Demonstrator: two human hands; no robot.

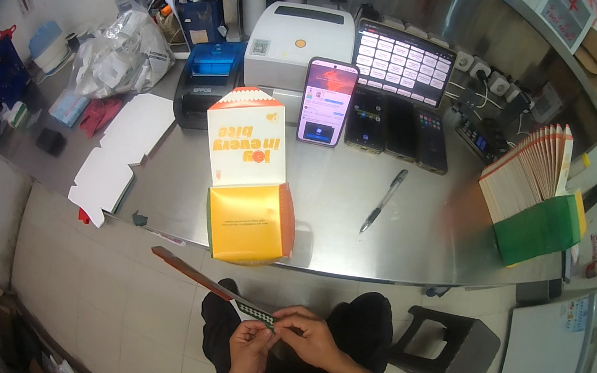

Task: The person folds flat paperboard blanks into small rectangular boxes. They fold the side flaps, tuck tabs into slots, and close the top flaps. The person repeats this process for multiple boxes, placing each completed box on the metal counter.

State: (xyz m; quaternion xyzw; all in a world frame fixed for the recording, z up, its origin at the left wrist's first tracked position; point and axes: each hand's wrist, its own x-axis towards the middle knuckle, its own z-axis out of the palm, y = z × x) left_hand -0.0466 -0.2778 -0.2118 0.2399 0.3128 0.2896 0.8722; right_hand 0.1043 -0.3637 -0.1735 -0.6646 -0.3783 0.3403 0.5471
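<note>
Over my lap, my left hand (249,350) and my right hand (308,338) pinch the near end of a thin cardboard carton piece (203,280). It is seen almost edge-on, brown-red along its length with a green and white checked patch by my fingers. Its far end points up and left, below the table edge. In front of my hands, at the table's front edge, stands a yellow carton (251,218) with its white printed lid flap (247,144) raised. Fingertips of both hands meet at the piece, so its held end is partly hidden.
On the metal table (329,237) lie white cardboard blanks (132,135) and a pen (384,201). Folded cartons (528,171) fan out of a green box (541,229). Behind are a label printer (296,47), phones (326,103) and a tablet (403,63). A stool (460,353) stands right.
</note>
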